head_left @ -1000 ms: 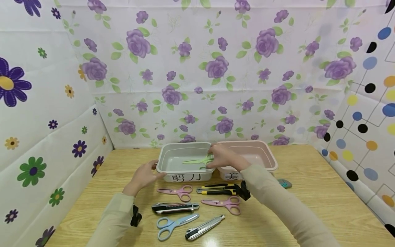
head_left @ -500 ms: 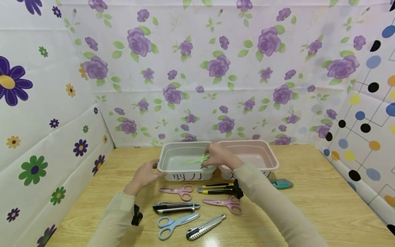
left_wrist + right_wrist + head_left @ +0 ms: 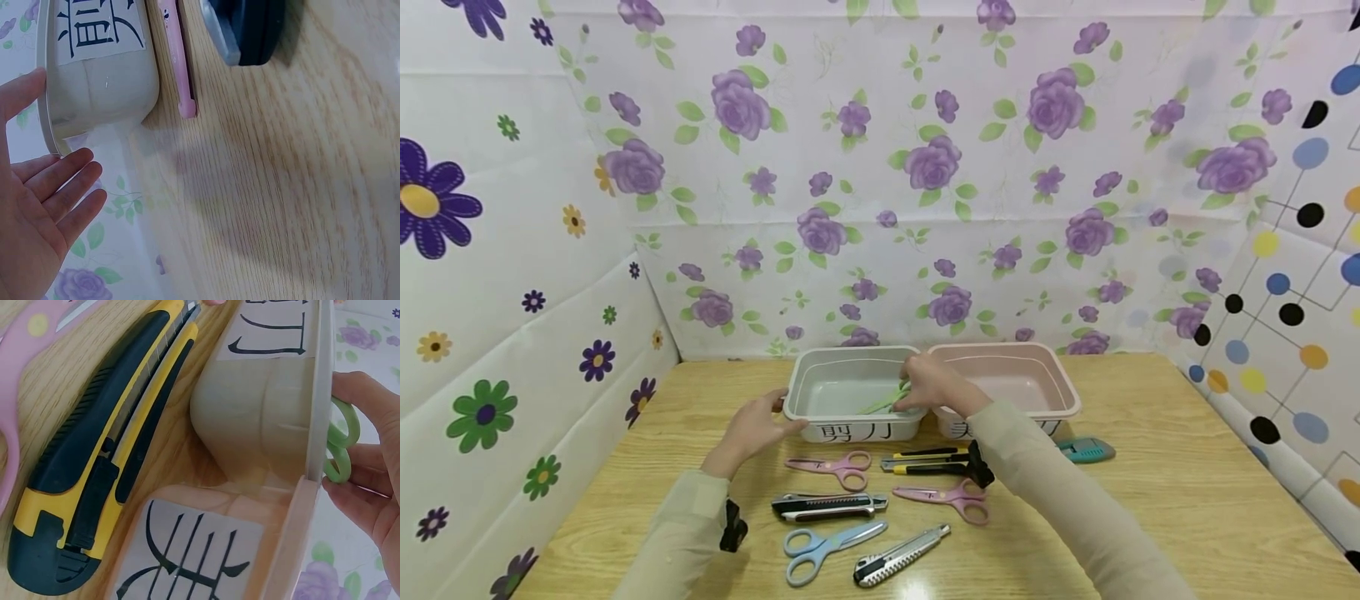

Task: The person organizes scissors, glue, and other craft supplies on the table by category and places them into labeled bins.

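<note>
My right hand point(image 3: 928, 385) reaches over the right end of the grey bin point(image 3: 850, 423) and pinches a pair of green scissors point(image 3: 883, 403) by the finger loops. Their blades slant down to the left inside the bin. From the right wrist view, the green loops point(image 3: 342, 428) stand just past the bin's rim, between thumb and fingers. My left hand point(image 3: 758, 429) rests at the bin's left end, thumb touching the rim and fingers fairly straight. The left wrist view shows that hand point(image 3: 44, 212) with its palm turned to the camera.
A pink bin point(image 3: 1011, 402) adjoins on the right. In front lie pink scissors point(image 3: 835, 467), another pink pair point(image 3: 951, 496), blue scissors point(image 3: 827, 546), a black cutter point(image 3: 829, 505), a silver cutter point(image 3: 901, 557), yellow-black cutters point(image 3: 925, 461) and a teal cutter point(image 3: 1086, 450).
My right hand has tilted and lowered the green scissors in the grey bin, their blade tips shifting right and down. The left hand has stayed at the rim.
</note>
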### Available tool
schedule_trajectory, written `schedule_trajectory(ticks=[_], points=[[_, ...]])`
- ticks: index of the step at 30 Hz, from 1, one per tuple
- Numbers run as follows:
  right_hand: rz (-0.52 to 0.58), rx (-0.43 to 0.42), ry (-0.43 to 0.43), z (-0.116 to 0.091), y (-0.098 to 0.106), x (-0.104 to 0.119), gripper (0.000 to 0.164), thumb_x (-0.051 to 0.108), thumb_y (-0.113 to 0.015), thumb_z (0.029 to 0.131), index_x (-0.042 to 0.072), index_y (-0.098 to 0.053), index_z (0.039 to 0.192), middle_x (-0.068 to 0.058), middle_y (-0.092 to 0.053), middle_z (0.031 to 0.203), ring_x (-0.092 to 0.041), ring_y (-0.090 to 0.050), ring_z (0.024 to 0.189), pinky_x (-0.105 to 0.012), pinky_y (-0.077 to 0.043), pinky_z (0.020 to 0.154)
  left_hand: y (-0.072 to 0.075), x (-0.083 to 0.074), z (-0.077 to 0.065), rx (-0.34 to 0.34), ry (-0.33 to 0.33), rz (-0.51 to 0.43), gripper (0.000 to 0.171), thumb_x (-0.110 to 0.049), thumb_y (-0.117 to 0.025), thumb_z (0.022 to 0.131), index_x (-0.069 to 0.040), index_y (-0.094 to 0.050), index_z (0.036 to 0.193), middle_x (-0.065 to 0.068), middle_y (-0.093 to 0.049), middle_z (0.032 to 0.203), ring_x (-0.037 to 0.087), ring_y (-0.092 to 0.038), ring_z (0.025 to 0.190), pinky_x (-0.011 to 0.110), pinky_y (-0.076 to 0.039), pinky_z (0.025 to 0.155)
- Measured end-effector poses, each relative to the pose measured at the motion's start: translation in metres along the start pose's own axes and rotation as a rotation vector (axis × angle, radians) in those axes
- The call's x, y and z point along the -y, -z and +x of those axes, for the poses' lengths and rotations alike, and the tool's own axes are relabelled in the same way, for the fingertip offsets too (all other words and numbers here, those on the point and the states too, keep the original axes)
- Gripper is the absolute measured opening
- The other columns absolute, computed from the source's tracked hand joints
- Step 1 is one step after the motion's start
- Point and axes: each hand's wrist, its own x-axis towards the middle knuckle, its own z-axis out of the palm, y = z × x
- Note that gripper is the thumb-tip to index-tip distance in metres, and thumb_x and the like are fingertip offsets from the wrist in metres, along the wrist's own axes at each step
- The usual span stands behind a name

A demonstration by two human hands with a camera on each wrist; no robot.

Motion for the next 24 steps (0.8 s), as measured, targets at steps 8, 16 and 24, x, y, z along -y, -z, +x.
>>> schedule_trajectory(ticks=[8, 16, 24], points=[[0.055, -0.035, 0.020, 0.001, -0.010, 0.000, 0.048, 0.036, -0.077, 0.067, -0.003, -0.069, 0.093, -0.012, -0.066, 0.087, -0.017, -0.059, 0.072, -0.029, -0.050, 0.068, -0.001, 0.000, 0.000, -0.016, -0.004, -0.001, 0.072, -0.040, -0.067, 0.079, 0.005, -0.044, 0.129, 0.022, -0.059, 0.112, 0.035, -0.057, 0.102, 0.051, -0.044, 0.085], [0.058, -0.070, 0.048, 0.003, -0.018, 0.002, 0.047, 0.036, -0.075, 0.070, -0.003, -0.068, 0.095, -0.014, -0.066, 0.095, -0.024, -0.062, 0.086, -0.033, -0.050, 0.077, -0.002, 0.000, -0.001, -0.014, -0.002, -0.003, 0.072, -0.041, -0.066, 0.079, 0.005, -0.044, 0.130, 0.022, -0.060, 0.112, 0.035, -0.057, 0.101, 0.051, -0.044, 0.085], [0.029, -0.085, 0.043, 0.006, -0.020, 0.005, 0.053, 0.038, -0.071, 0.076, -0.004, -0.064, 0.107, -0.018, -0.063, 0.107, -0.029, -0.060, 0.097, -0.037, -0.048, 0.084, -0.001, 0.000, -0.001, -0.011, 0.001, -0.008, 0.075, -0.041, -0.066, 0.079, 0.006, -0.042, 0.131, 0.022, -0.059, 0.113, 0.034, -0.057, 0.102, 0.051, -0.044, 0.086]])
